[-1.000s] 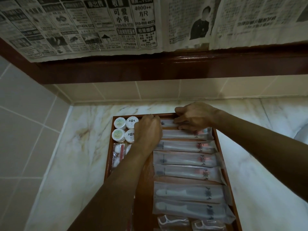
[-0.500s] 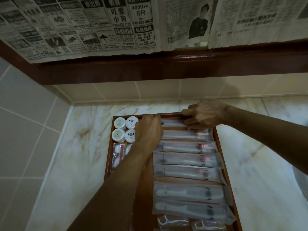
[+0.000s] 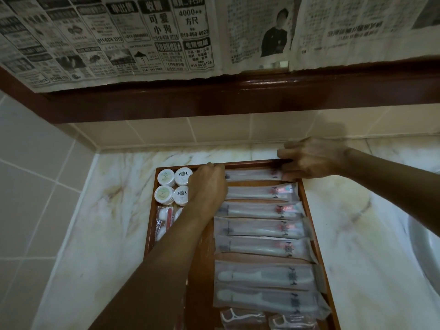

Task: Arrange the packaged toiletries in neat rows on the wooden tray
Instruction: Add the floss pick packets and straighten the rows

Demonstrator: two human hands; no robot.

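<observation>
Top toothbrush packet (image 3: 250, 174) at far end of wooden tray (image 3: 309, 203): judged light, floppy, slick film; take by ends. Left hand (image 3: 207, 186) fingers curled at its left end, grip hidden; right hand (image 3: 312, 158) pinches right end.

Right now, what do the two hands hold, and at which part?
Both hold the farthest toothbrush packet: the left hand at its left end, the right hand at its right end, by the tray's far corner.

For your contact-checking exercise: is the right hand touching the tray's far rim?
Touching. The head view shows the right hand with its fingers curled over the tray at its far right corner.
</observation>
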